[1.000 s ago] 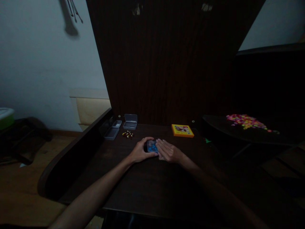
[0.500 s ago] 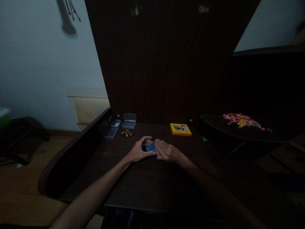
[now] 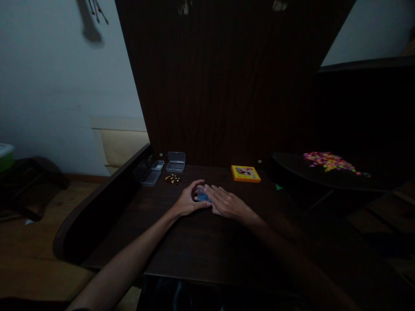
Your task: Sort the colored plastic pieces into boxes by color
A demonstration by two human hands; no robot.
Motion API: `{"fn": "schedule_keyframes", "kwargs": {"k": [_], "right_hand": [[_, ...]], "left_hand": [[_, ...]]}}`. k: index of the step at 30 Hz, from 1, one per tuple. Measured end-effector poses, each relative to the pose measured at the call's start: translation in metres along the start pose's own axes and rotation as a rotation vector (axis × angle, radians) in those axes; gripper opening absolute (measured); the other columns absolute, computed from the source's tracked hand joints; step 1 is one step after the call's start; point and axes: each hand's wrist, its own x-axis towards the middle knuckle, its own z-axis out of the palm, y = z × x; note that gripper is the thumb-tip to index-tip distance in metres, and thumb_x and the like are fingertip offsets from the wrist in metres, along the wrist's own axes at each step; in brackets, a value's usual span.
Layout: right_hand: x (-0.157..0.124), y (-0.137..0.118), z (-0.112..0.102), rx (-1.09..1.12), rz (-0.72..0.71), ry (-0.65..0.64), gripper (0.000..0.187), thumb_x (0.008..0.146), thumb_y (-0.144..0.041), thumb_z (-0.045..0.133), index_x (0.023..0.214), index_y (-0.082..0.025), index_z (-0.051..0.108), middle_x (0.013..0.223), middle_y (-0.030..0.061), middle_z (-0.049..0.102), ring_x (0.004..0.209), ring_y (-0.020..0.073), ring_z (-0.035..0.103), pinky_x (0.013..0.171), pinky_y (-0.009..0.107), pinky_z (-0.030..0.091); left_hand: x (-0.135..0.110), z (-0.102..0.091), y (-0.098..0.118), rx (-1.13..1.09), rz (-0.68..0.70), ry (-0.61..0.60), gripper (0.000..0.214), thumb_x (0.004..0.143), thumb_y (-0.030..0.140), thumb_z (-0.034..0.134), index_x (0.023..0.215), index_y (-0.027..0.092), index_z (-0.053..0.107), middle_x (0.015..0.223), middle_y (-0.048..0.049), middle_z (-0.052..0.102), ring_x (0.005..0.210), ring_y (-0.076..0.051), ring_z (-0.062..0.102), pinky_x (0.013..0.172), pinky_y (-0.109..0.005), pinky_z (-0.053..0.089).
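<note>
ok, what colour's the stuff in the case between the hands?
Blue, inside the small case; head view, though dim.

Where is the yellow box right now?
In the head view, the yellow box lies flat at the back of the desk, right of centre, beyond the right hand and the blue case.

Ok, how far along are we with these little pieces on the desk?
The small clear box already holds blue pieces. In hand: the left hand cups that box, and the right hand lies flat against it. Still loose: a small pile beside the open clear cases, and the multicoloured heap on the side shelf.
</note>
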Motion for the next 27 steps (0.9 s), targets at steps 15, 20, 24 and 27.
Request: {"fn": "schedule_keyframes", "kwargs": {"k": [15,20,24,27], "right_hand": [[-0.0017,-0.0045,0.0017,-0.066,-0.032,-0.074,0.04,0.089,-0.025,0.051,0.123,-0.003,0.057,0.119,0.0214,0.064,0.112,0.0326,0.06,0.089,0.042,0.054],[-0.003,-0.0073,0.0043,-0.058,-0.027,-0.078,0.041,0.089,-0.023,0.051,0.125,-0.002,0.055,0.121,0.0228,0.063,0.114,0.0337,0.059,0.089,0.044,0.053],[-0.0026,-0.0069,0.0049,-0.038,-0.013,-0.08,0.039,0.09,-0.021,0.048,0.124,-0.002,0.055,0.12,0.0232,0.063,0.113,0.0331,0.06,0.088,0.044,0.054],[-0.0008,-0.0007,0.0001,0.041,0.004,-0.099,0.034,0.092,-0.017,0.044,0.119,-0.003,0.059,0.112,0.0213,0.067,0.105,0.0281,0.065,0.085,0.037,0.057]], "left_hand": [[0.001,0.0028,-0.0071,-0.125,-0.021,-0.026,0.079,0.057,0.029,0.086,0.124,0.018,0.045,0.11,-0.008,0.061,0.101,-0.02,0.061,0.089,-0.037,0.049],[0.0017,0.0021,-0.0058,-0.139,-0.024,-0.026,0.078,0.056,0.028,0.086,0.122,0.017,0.046,0.107,-0.0074,0.061,0.098,-0.019,0.062,0.09,-0.036,0.048],[0.0001,0.0021,-0.0045,-0.118,-0.044,-0.029,0.078,0.056,0.028,0.086,0.123,0.017,0.047,0.106,-0.0066,0.062,0.097,-0.018,0.062,0.089,-0.036,0.049],[-0.0017,0.0029,-0.0054,-0.079,-0.057,-0.062,0.083,0.054,0.025,0.087,0.125,0.018,0.045,0.108,-0.0077,0.062,0.1,-0.02,0.062,0.087,-0.037,0.051]]}}
